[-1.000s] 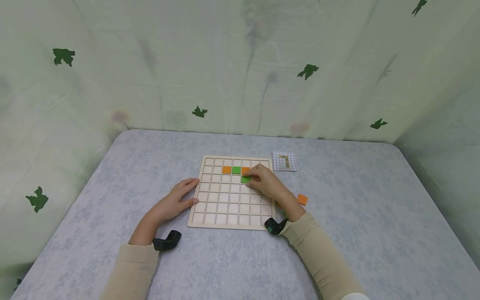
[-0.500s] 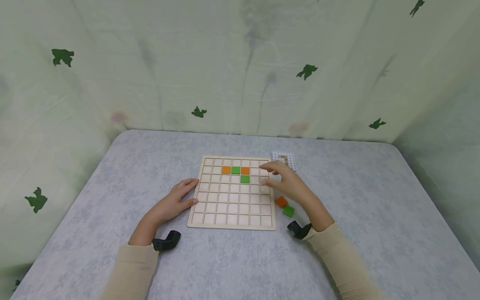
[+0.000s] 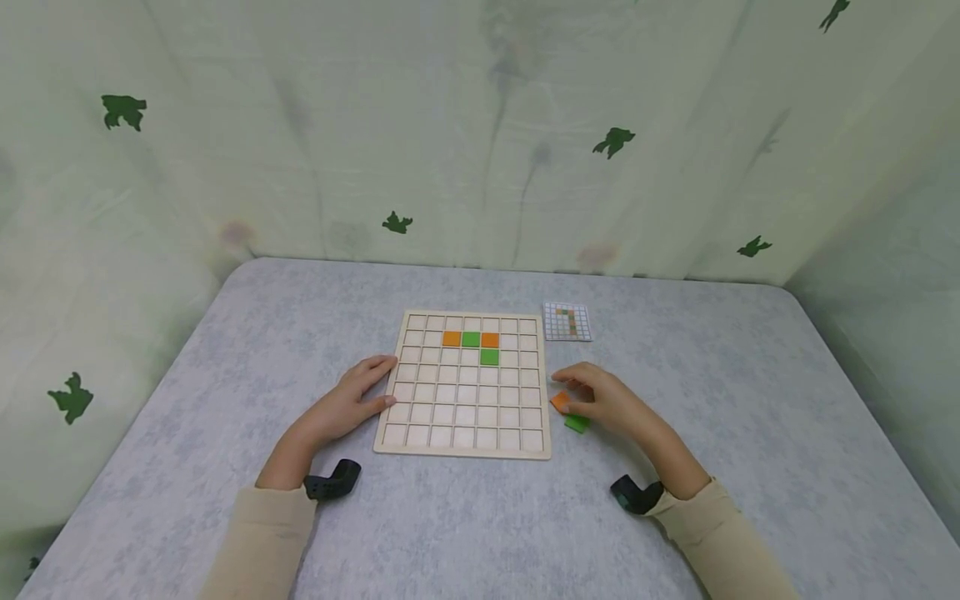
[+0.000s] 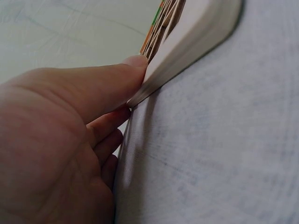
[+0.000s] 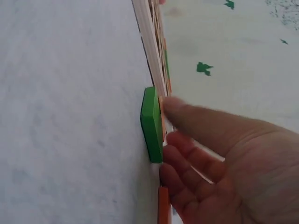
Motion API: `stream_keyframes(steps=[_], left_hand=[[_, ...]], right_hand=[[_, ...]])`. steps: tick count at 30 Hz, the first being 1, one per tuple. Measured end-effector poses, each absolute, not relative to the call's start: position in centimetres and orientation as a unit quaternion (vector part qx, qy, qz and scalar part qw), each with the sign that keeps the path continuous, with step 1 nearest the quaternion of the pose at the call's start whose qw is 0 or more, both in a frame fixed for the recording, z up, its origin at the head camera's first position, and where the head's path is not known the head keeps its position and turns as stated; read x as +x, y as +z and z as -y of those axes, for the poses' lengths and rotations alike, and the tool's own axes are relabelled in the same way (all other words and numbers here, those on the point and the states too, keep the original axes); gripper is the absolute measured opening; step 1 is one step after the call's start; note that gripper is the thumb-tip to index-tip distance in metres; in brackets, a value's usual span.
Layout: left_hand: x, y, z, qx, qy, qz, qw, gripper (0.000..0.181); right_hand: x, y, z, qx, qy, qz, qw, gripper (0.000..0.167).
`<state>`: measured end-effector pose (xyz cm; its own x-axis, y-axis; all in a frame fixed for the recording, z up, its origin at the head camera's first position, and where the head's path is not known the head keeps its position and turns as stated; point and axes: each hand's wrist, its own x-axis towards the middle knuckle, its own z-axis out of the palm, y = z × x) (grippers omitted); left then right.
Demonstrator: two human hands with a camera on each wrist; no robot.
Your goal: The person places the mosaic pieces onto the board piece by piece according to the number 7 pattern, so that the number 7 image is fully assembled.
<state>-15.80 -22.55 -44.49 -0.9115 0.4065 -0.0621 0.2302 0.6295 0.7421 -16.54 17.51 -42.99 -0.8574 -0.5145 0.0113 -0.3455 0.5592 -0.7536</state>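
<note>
A square wooden grid board (image 3: 457,412) lies on the table. Set in its cells are an orange tile (image 3: 452,339), a green tile (image 3: 471,339) and another orange tile (image 3: 490,340) in a row, with a green tile (image 3: 490,357) below the last. My left hand (image 3: 348,404) rests its thumb and fingertips against the board's left edge. Right of the board, my right hand (image 3: 607,400) has its thumb at a loose orange tile (image 3: 558,402), fingers apart from the thumb. Against that tile lies a loose green tile (image 5: 151,126). One more orange tile (image 5: 163,205) shows beneath the fingers in the right wrist view.
A small printed card (image 3: 567,322) with a coloured grid pattern lies beyond the board's upper right corner. The grey mottled table (image 3: 450,533) ends at a pale curtain (image 3: 465,142) with green bird shapes. Black devices (image 3: 333,481) sit at both wrists.
My right hand has left the green tile in the board and moved right and down to the loose tiles beside it. The left hand stays on the board's edge.
</note>
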Motion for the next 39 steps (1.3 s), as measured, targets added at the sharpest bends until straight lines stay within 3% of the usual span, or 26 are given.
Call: stream_keyframes(steps=[8, 14, 19, 28, 39], left_hand=[[-15.8, -44.3, 22.5, 0.18, 0.387, -0.898, 0.111, 0.064], [-15.7, -44.2, 22.4, 0.181, 0.382, -0.899, 0.111, 0.064], [-15.8, -44.3, 22.4, 0.181, 0.382, -0.899, 0.111, 0.064], [-15.8, -44.3, 22.5, 0.177, 0.392, -0.896, 0.113, 0.064], [-15.9, -44.5, 22.5, 0.179, 0.391, -0.896, 0.111, 0.065]], right_hand=[[-16.7, -43.5, -17.1, -0.252, -0.366, -0.892, 0.088, 0.027], [-16.7, -43.2, -17.2, -0.24, -0.358, -0.896, 0.111, 0.026], [-16.8, -42.4, -16.6, -0.238, -0.349, -0.902, 0.087, 0.026], [-17.7, -41.0, -12.3, -0.272, -0.387, -0.881, -0.003, 0.026], [-18.8, -43.6, -8.1, -0.234, -0.404, -0.884, 0.011, 0.027]])
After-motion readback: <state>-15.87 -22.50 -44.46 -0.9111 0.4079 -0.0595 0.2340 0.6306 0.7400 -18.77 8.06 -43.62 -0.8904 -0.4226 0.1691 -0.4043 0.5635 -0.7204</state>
